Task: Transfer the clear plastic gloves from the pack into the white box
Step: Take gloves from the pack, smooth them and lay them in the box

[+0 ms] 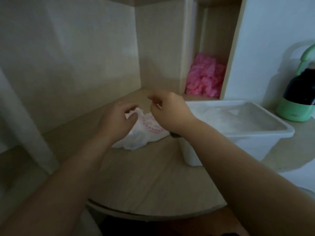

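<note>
Desk (153, 176): one pack (138, 137) (crumpled), one white box (281, 126).

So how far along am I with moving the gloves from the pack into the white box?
Done: the white box already seems to hold a cloudy clear layer, possibly gloves. In hand: the left hand grips the pack on the table; the right hand hangs above it, fingers curled, too blurred to tell if it pinches a glove. Left: the pack looks bulky, so more to move.
</note>
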{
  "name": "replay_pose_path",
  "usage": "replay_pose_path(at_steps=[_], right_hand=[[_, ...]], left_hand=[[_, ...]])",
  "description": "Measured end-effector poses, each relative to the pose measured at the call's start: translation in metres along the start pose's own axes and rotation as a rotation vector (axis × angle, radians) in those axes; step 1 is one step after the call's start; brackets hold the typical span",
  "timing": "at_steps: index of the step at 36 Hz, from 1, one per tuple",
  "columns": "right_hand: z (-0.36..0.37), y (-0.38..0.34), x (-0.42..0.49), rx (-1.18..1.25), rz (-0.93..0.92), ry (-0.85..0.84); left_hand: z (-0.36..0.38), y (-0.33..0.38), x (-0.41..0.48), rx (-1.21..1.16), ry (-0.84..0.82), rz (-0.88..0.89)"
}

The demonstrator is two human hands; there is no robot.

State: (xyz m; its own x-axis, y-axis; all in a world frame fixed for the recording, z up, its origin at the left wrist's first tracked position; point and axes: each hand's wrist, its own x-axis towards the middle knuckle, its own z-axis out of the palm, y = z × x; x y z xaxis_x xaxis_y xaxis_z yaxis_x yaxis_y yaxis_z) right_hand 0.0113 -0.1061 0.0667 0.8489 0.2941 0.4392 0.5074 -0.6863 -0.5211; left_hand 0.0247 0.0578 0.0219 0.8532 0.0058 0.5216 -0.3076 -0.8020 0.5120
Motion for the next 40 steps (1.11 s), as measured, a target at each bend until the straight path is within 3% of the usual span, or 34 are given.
replay_pose_path(at_steps=[7, 12, 18, 26, 32, 40], right_hand=[[0.065, -0.013, -0.006, 0.286, 0.212, -0.153], [0.096, 0.015, -0.020, 0.389, 0.414, -0.132], [0.121, 0.030, -0.028, 0.317, 0.371, -0.093], [0.133, 0.042, -0.022, 0.288, 0.362, -0.054], [0.130, 0.047, -0.025, 0.328, 0.346, -0.053], [0.135, 0.049, -0.026, 0.424, 0.263, -0.042]], left_hand=[[0.022, -0.052, -0.029, 0.280, -0.264, 0.073], [0.042, -0.063, -0.044, 0.306, -0.062, 0.082], [0.060, -0.074, -0.043, 0.409, 0.225, 0.154], [0.065, -0.082, -0.043, 0.384, 0.263, 0.227], [0.063, -0.080, -0.045, 0.226, 0.379, 0.237], [0.055, -0.080, -0.045, -0.246, 0.366, -0.013]])
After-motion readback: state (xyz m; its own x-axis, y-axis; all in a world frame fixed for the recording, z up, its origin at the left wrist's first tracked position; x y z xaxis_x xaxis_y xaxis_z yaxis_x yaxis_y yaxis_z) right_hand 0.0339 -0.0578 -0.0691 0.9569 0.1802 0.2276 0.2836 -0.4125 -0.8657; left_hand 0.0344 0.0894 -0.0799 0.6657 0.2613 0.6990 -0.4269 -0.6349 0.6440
